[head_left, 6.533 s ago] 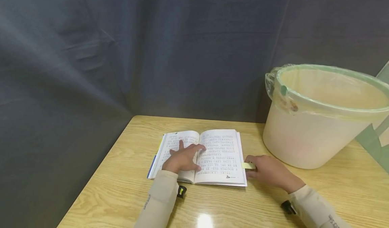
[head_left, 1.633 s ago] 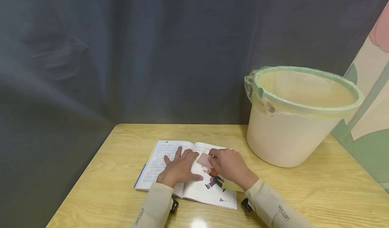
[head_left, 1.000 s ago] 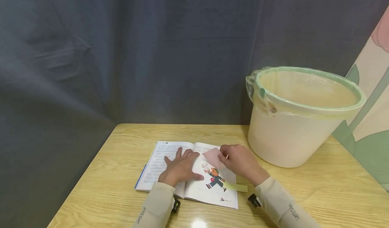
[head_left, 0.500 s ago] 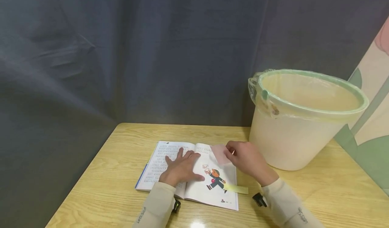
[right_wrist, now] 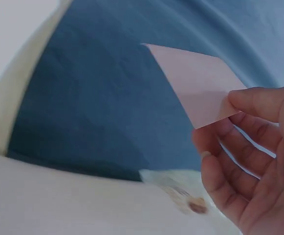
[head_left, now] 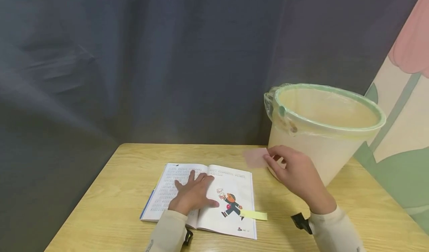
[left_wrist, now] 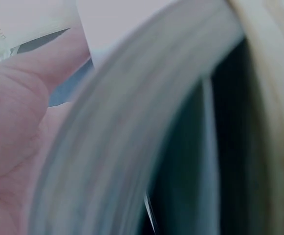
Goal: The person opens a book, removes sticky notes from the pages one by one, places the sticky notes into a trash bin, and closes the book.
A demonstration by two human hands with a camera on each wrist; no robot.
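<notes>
An open book (head_left: 231,179) lies on the wooden table, its right page showing a cartoon figure in dark clothes. My left hand (head_left: 191,196) rests across the left page and the fold with fingers spread. In the left wrist view, the blurred page edges (left_wrist: 107,122) curve close beside that hand's thumb. My right hand (head_left: 298,173) pinches a pink sticky note (head_left: 255,158) by one edge between thumb and fingers, raised beyond the book's upper right corner. The right wrist view shows the note (right_wrist: 195,85) flat and uncreased. A yellow paper strip (head_left: 256,215) sticks out from the right page.
A large pale bin (head_left: 308,144) with a green rim and a clear plastic liner stands at the table's right, just behind my right hand. Dark cloth (head_left: 201,65) hangs behind the table (head_left: 104,207) and at its left.
The pages showing differ from the earliest frame, where my right hand was at a yellow strip. Since then the pink note has come off the right page and moved right and up toward the bin.
</notes>
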